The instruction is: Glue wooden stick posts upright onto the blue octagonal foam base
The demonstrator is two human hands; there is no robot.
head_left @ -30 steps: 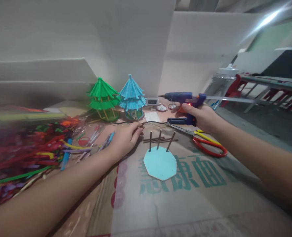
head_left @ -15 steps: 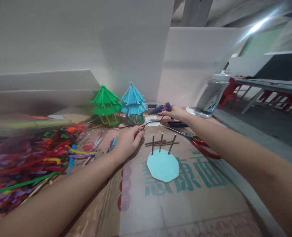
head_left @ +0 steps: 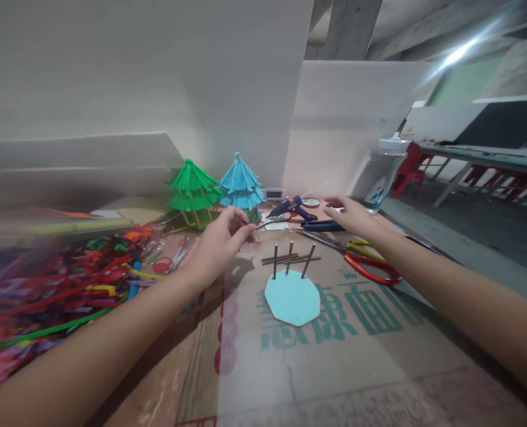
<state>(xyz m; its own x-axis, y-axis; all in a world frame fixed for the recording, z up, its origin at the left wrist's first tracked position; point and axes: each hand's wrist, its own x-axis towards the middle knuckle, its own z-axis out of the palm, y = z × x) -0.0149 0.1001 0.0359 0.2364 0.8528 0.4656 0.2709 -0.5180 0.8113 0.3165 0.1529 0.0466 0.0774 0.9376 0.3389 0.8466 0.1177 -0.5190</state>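
Note:
My left hand is raised over the cardboard in front of the two small pagoda models, thumb and fingers pinched together. Whatever may be between its fingertips is too small to make out. My right hand is open, beside the blue glue gun, which rests with a red light on. A pale blue octagonal board lies in the middle, three brown sticks standing upright along its far edge. Several loose brown sticks lie behind it. The green pagoda model and blue pagoda model stand behind.
Red-handled scissors and dark blue-handled pliers lie at the right. A clear plastic bottle stands behind them. Colourful pipe cleaners heap up at the left. White panels rise at the back.
My right hand has let go of the glue gun and drawn back to the right. My left hand has lifted slightly and moved left from the cardboard.

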